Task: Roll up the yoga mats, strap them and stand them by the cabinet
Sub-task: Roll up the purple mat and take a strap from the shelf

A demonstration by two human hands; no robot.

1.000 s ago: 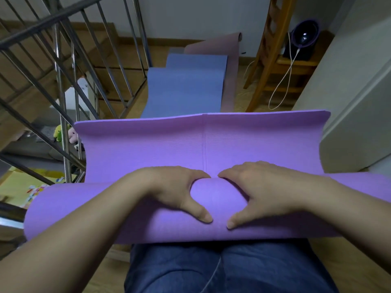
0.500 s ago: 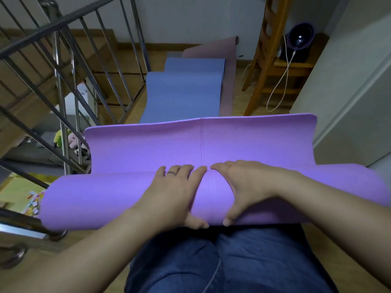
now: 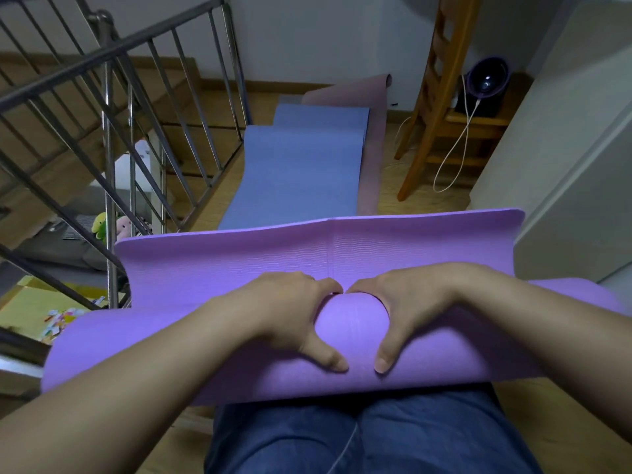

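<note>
**Purple mat nearly rolled, tail loose**

The purple mat (image 3: 136, 354) lies crosswise on the floor (image 3: 427, 200) against our jeans (image 3: 290, 439). Most of it is wound into a thick roll, and a short flat tail stretches away from us. Our left hand (image 3: 287, 316) and right hand (image 3: 420, 309) both grip the roll at its middle, close together. The fingers (image 3: 321, 285) curl over the far side and the thumbs press the near side. Beyond the tail, the blue mat (image 3: 301, 165) lies flat on top of the pink mat (image 3: 372, 131); neither is rolled yet.

We judge the rolling of mat 1 of 3 to be almost done, and we see 4 risks:

- Both hands sit at the centre, so the ends get no guidance. The roll could cone out, leaving 1 end looser and hard to stand upright.
- The tail shows a ridge down its middle. Rolled in as it is, it may crease or skew the last turn.
- No strap is in view. If we let go to find 1, the foam will likely spring open.
- The roll's left end is near the railing (image 3: 109, 131), with the stairwell below. It could snag on a post there.
</note>
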